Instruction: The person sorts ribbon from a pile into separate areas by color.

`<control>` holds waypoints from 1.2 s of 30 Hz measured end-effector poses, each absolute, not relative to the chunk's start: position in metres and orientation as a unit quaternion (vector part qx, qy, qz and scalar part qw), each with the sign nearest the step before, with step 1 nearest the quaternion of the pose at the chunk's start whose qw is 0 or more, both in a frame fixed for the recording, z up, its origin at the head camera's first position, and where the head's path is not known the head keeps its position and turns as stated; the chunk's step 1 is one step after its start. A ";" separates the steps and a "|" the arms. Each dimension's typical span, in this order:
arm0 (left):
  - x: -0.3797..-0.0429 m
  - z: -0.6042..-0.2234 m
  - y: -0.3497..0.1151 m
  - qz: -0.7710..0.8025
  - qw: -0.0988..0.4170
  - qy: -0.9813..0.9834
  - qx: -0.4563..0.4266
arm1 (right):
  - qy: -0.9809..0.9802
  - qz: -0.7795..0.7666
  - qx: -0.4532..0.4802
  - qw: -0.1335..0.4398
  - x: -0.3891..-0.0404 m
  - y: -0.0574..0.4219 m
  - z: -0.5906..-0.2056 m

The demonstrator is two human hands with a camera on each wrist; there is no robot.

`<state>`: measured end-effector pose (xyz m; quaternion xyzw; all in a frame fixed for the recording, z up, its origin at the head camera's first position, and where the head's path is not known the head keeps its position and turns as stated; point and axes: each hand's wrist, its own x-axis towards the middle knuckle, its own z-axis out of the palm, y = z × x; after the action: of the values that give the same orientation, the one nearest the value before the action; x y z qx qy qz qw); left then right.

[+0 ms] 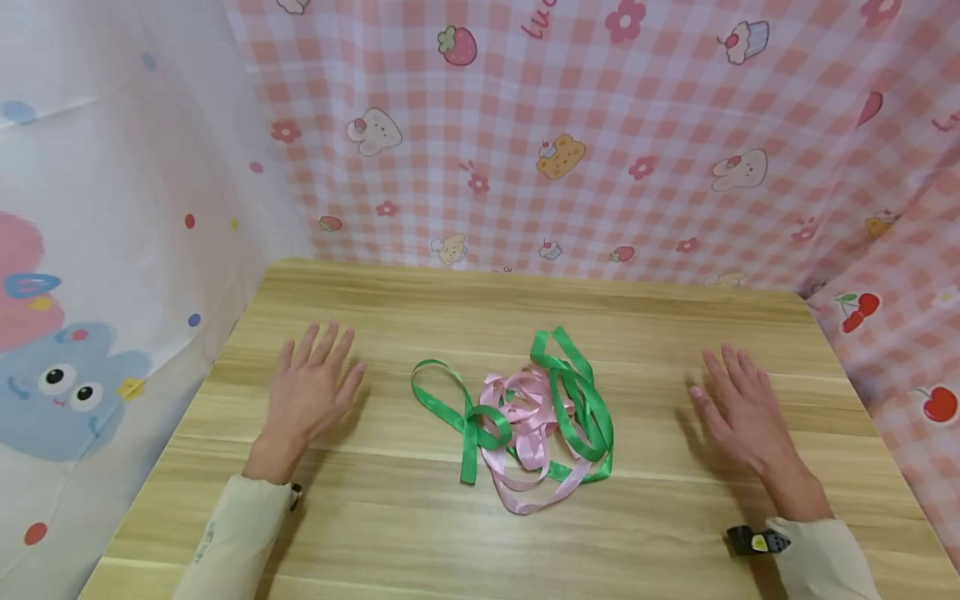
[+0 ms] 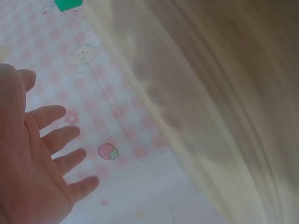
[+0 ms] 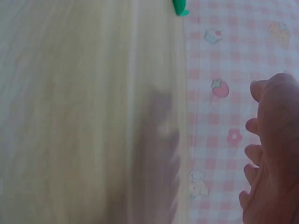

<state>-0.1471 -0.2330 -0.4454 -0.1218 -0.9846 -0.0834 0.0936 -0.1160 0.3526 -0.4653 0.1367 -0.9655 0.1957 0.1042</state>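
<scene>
In the head view a tangled heap of pink ribbon [image 1: 532, 446] lies mid-table, mixed with green ribbon [image 1: 592, 417]. The green ribbon makes a loop with a knot and a short tail on the left and several folded strands on the right. To the left of the heap, my left hand [image 1: 311, 392] hovers palm down over the table, fingers spread and holding nothing. My right hand [image 1: 742, 412] is on the other side, fingers extended, also holding nothing. Both wrist views show the hands raised above the surface, with a bit of green ribbon [image 2: 68, 3] at the top edge.
The wood-grain table [image 1: 375, 533] fills the lower part of the head view. A pink checked curtain [image 1: 510, 208] hangs along its back edge and right side. White cloth [image 1: 187, 142] with cartoon prints hangs at the left.
</scene>
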 end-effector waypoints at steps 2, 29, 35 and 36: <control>-0.149 -0.445 -0.230 -0.104 0.094 -0.982 -0.129 | -0.960 0.213 0.147 0.108 -0.118 0.348 -0.464; -0.177 -0.435 -0.157 -0.410 -0.015 -0.886 -0.214 | -0.875 0.443 0.195 -0.027 -0.160 0.246 -0.449; -0.183 -0.436 -0.140 -0.430 -0.027 -0.872 -0.230 | -0.873 0.451 0.182 -0.039 -0.168 0.232 -0.459; -0.183 -0.436 -0.137 -0.433 -0.028 -0.870 -0.233 | -0.874 0.449 0.181 -0.038 -0.168 0.230 -0.460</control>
<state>-0.1831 -0.1375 -0.4360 -0.2328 -0.8703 -0.4331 -0.0280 -0.1684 0.2305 -0.4601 0.1812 -0.8739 0.4495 -0.0377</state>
